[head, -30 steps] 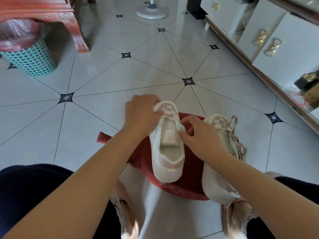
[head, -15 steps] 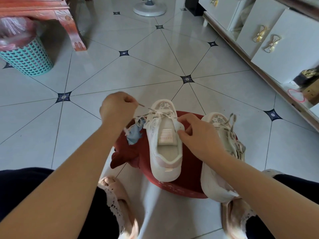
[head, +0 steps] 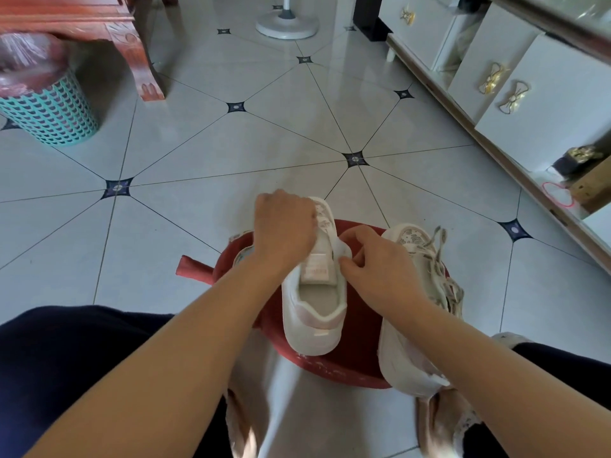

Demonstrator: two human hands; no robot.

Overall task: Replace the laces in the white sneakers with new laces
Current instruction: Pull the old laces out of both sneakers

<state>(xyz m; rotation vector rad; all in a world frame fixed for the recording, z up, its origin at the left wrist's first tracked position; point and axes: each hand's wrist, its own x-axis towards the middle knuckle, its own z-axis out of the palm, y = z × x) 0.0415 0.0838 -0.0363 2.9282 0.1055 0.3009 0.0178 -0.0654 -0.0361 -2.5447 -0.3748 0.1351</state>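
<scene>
On the red stool (head: 360, 352) between my knees the sneaker (head: 314, 338) stands heel toward me. My right hand (head: 380, 266) pinches its right edge beside the tongue with thumb and forefinger. My left hand (head: 284, 229) is curled over its front, fingers hidden, so I cannot tell what it pinches. The second sneaker (head: 400, 358), laced, leans at the stool's right rim. Beyond, on the tiled floor (head: 231, 153), are a teal bin (head: 49, 110) far left and white cabinets (head: 545, 94) right

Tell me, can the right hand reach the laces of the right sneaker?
Probably yes: those laces lie bare just beside the right hand, though it must release the middle sneaker first.
</scene>
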